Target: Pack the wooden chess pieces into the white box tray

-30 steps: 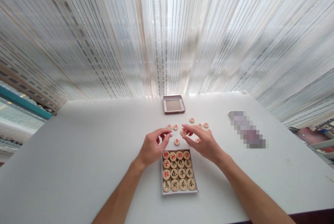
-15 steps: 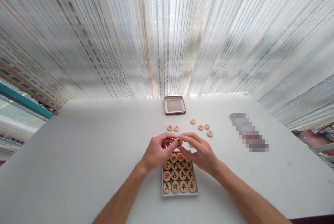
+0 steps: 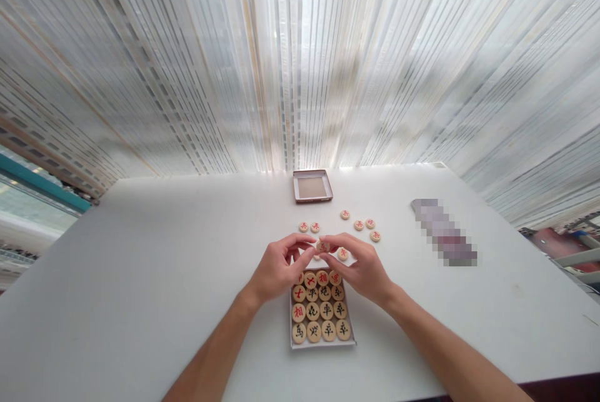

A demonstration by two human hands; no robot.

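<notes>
A round wooden Chinese chess piece is held up between my two hands, its character face tilted toward me. My right hand pinches it from the right with thumb and fingertips. From the left, the thumb and fingertips of my left hand close on its other edge. Below them sits a shallow open box with rows of pieces marked in black and red. My left fingers partly cover its upper left corner. A red-marked piece lies on the table beside my right fingers, and another is half hidden beneath my fingertips.
Several loose red-marked pieces lie on the white table beyond my hands. Farther back rests the box lid, inside up. A blurred-out flat object lies to the right. Translucent curtains hang along the far edge.
The held piece has been turned so its character now faces me, and it sits slightly higher. My right fingers have shifted up a little, uncovering a loose piece beside them.
</notes>
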